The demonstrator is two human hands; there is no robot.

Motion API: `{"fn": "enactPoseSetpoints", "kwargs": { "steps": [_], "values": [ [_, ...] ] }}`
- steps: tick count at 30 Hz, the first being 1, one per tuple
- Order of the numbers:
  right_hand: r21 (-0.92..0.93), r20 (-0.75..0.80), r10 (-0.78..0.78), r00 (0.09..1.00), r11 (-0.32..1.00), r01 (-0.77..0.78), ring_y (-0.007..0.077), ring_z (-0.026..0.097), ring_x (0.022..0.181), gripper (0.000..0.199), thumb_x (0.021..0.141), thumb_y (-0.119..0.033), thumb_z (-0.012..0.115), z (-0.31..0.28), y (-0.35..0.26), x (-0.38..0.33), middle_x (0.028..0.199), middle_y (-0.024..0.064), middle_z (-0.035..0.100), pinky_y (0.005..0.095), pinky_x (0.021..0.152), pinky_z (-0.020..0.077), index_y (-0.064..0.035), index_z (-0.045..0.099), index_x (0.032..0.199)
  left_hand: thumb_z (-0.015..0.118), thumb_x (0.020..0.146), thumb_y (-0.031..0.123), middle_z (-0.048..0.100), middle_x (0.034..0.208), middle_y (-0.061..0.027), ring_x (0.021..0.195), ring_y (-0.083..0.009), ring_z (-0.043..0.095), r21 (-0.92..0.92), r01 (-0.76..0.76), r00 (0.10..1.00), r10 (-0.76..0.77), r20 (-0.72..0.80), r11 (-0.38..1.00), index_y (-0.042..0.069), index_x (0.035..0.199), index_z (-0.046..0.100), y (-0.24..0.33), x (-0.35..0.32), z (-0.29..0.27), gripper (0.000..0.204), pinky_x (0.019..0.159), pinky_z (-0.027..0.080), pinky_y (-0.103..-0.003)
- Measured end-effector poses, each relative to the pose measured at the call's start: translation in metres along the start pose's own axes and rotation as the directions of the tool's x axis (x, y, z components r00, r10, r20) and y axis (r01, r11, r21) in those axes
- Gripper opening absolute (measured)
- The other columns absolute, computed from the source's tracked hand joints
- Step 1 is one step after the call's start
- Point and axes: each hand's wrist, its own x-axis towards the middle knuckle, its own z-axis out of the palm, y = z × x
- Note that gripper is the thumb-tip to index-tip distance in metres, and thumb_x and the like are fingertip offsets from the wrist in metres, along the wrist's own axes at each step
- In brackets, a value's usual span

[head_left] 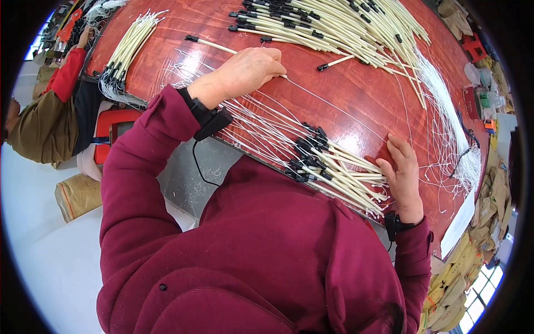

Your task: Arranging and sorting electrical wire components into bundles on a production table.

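Left of the left hand: a bundle of tubes with strings trailing from the capped ends; judged finished. The left hand is closed around one tube, the piece in work, above the red table; its black cap projects past the hand on the left. From its right end a string runs to the right hand's fingertips; I judge this tube part-way. Nearer the body, between the hands, the near bundle also has strings leaving past the caps; it looks done. Beyond both hands, the pile is capped but appears mostly unstrung, so probably left to do (overlap hides many ends). The right hand is half curled, thumb and forefinger apart; cannot tell whether it grips the string. Past it, a hank of white strings, presumably unused.

Count, left to right: one bundle left of the hands, one tube in hand, one string between the hands, one near bundle, one pile, one hank. Tubes within the bundles and pile, and strings in the hank: too overlapped to count.
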Motion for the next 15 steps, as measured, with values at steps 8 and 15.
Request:
{"fn": "enactPoseSetpoints", "kwargs": {
  "steps": [8,15],
  "values": [
    [-0.054,0.065,0.001,0.998,0.999,0.003,0.0365,0.055,0.124,0.046,0.084,-0.013,0.072,-0.004,-0.002,0.001,0.138,0.0183,0.058,0.0418,0.107,0.0428,0.0079,0.063,0.125,0.062,0.084,0.006,0.066,0.095,-0.0097,0.090,-0.0319,0.067,0.121,-0.261,0.962,0.268,-0.045,0.958,0.007,0.098,0.074,0.017,0.030,0.036,0.018,0.077,0.055,-0.042],
    [-0.118,0.098,-0.067,0.993,0.990,0.079,0.0377,0.048,0.129,0.063,0.085,-0.016,0.071,0.006,-0.021,0.018,0.150,0.0182,0.046,0.0439,0.111,0.0376,0.0040,0.051,0.141,0.065,0.077,0.010,0.068,0.088,-0.0114,0.090,-0.0309,0.069,0.020,-0.446,0.894,0.445,0.046,0.895,0.004,0.075,0.070,0.133,0.092,0.093,0.008,0.070,0.058,-0.043]
  ]
}}
